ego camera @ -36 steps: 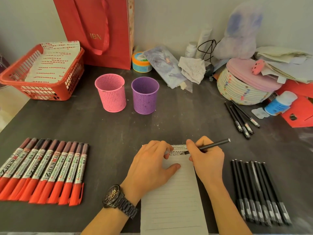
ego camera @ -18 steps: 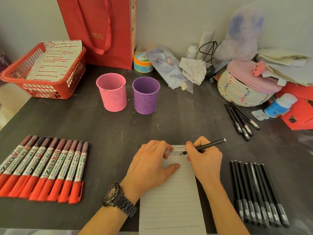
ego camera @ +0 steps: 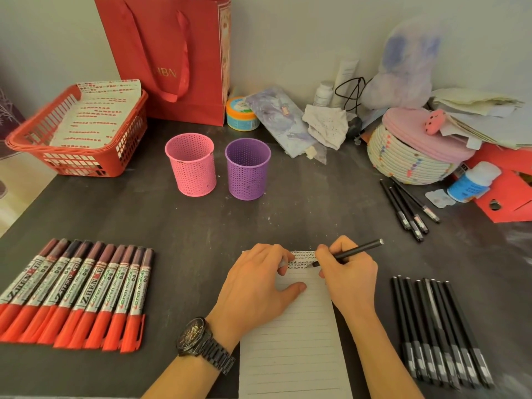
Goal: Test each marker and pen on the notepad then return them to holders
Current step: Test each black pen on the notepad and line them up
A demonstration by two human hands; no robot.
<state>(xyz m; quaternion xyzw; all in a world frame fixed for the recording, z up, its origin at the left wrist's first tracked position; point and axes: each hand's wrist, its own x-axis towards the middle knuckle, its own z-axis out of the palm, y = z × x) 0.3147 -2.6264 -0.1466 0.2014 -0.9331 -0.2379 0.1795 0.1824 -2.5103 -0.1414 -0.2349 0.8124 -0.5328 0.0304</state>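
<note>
In the lower middle of the frame a white lined paper notepad lies on the dark grey tabletop, with rows of small black scribbles along its top edge. The left hand, a black metal wristwatch on its wrist, lies palm down on the pad's upper left part, thumb stretched across the paper and fingers bent at the pad's top edge; a small grey shape under those fingertips is too unclear to name. The right hand pinches a slim black pen between thumb and curled fingers, the tip down at the scribbled lines and the barrel slanting toward the upper right.

At lower left lies a row of red-capped markers with printed silver barrels, side by side. At lower right is a row of slim black pens, and a smaller bunch of black pens lies at middle right. Above centre stand a pink perforated holder and a purple perforated holder, just beside each other
</note>
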